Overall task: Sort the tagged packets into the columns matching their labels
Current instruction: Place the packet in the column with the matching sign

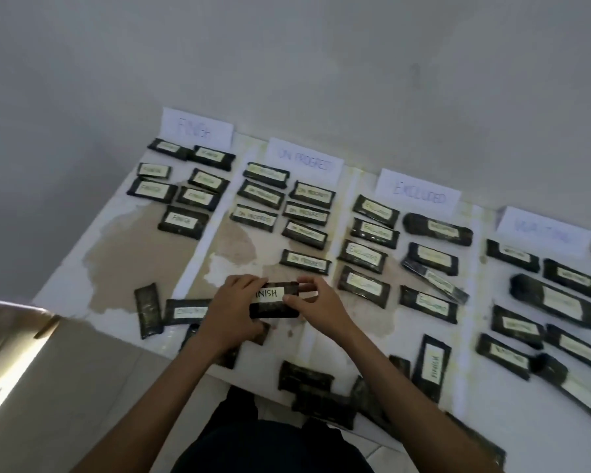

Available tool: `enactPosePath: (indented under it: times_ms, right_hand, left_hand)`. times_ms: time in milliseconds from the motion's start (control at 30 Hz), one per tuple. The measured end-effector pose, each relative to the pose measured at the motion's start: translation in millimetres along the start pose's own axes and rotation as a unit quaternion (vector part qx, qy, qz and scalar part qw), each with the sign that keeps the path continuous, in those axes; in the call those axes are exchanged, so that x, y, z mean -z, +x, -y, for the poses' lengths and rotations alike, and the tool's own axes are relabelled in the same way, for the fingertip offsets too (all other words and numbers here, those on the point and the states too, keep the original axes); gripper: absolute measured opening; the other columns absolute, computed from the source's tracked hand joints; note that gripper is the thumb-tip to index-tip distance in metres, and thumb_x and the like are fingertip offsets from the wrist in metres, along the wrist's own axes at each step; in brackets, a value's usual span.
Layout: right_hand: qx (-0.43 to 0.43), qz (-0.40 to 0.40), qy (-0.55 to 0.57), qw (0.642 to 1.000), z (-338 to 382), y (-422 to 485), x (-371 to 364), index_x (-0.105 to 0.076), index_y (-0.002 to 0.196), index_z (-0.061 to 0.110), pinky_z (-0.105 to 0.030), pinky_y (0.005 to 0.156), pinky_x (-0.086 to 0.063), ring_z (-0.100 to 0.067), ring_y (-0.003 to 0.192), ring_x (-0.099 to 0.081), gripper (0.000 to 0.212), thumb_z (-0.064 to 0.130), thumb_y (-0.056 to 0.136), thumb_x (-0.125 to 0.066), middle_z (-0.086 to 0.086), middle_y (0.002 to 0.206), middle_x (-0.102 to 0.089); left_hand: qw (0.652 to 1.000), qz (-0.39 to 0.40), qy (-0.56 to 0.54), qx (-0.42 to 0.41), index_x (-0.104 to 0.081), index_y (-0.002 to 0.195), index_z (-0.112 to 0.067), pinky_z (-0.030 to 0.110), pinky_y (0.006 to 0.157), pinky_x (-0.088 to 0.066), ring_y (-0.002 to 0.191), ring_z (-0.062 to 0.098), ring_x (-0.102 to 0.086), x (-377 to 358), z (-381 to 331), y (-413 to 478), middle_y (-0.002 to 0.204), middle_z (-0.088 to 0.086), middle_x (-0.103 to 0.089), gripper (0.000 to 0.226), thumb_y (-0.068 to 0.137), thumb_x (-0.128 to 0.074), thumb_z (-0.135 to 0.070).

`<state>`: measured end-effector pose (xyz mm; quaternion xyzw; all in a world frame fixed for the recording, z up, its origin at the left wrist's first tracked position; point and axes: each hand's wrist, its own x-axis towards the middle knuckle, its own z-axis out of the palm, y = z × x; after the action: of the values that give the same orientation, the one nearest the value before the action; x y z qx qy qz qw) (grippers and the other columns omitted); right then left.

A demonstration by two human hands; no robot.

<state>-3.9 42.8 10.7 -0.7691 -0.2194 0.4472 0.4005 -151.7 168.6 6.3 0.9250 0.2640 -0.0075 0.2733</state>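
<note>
Here the FINISH packet [275, 303] sits in a two-handed grip: left hand [234, 308] curled round its left end, right hand [316, 302] pinching its right end, an ON PROGRESS packet [305, 262] just beyond.

plain grey wall [321, 46], beige floor [99, 387], bright streak of glare [11, 377] at left

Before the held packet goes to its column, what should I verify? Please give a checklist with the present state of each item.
1. Tag of the held packet readable: ok, it shows "INISH"; the left hand covers the first letter.
2. Grip: ok, the left hand and the right hand both hold it.
3. FINISH sign in view: ok.
4. Bare table in that column, nearer than the nearest FINISH packet: ok.
5. Tag of the farthest packet there matches: cannot tell, blurred.
</note>
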Motion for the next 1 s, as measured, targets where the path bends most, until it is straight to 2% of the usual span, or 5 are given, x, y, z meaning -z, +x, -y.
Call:
enactPosePath:
  times_ms: [300, 467, 667, 833, 1000]
  right_hand:
    - [0.054, 0.063, -0.134, 0.988, 48.3, 68.0, -92.9, -0.052, 0.121, 0.019, -0.024, 0.081, -0.045, -0.015, 0.103, -0.053, 0.041, 0.032, 0.085, -0.066, -0.002, 0.121, -0.05]
    - [0.112, 0.072, -0.265, 0.955, 58.1, 110.4, -143.8, -0.05, 0.124, 0.016, -0.03, 0.091, -0.042, -0.02, 0.115, -0.047, 0.042, 0.026, 0.085, -0.063, -0.006, 0.128, -0.046]
    - [0.178, 0.01, -0.39, 0.903, 60.3, 149.8, -193.6, -0.058, 0.119, 0.009, -0.047, 0.097, -0.042, -0.035, 0.116, -0.047, 0.046, 0.012, 0.073, -0.062, -0.017, 0.126, -0.05]
    - [0.183, -0.027, -0.444, 0.877, 45.6, 165.3, -210.5, -0.064, 0.108, 0.012, -0.048, 0.091, -0.045, -0.038, 0.116, -0.05, 0.047, 0.02, 0.062, -0.067, -0.017, 0.119, -0.056]
    - [0.196, -0.052, -0.436, 0.877, 38.9, 169.4, -212.9, -0.063, 0.11, 0.015, -0.046, 0.097, -0.041, -0.032, 0.121, -0.045, 0.046, 0.023, 0.065, -0.065, -0.012, 0.126, -0.052]
  left_hand:
    - [0.994, -0.048, 0.026, 0.091, -0.049, 0.131, -0.011, 0.046, 0.093, -0.041, 0.117, 0.034, -0.039, 63.6, 139.6, 4.4, 0.13, 0.01, -0.052, 0.073, 0.062, -0.073, -0.006]
    - [0.988, -0.068, 0.029, 0.132, -0.05, 0.129, -0.008, 0.047, 0.096, -0.04, 0.116, 0.037, -0.04, 88.1, 220.3, 16.9, 0.128, 0.016, -0.052, 0.073, 0.06, -0.07, 0.005]
    - [0.986, -0.062, 0.061, 0.141, -0.05, 0.126, -0.006, 0.047, 0.096, -0.039, 0.115, 0.038, -0.043, 105.3, 297.2, 57.3, 0.124, 0.019, -0.053, 0.065, 0.065, -0.07, 0.003]
    - [0.985, -0.057, 0.078, 0.141, -0.049, 0.126, -0.005, 0.048, 0.1, -0.037, 0.121, 0.038, -0.04, 115.1, 337.6, 95.2, 0.127, 0.019, -0.05, 0.064, 0.066, -0.068, 0.003]
    - [0.989, -0.041, 0.064, 0.13, -0.049, 0.126, -0.005, 0.05, 0.099, -0.038, 0.12, 0.038, -0.04, 114.5, 356.3, 113.4, 0.129, 0.019, -0.047, 0.065, 0.065, -0.065, 0.01]
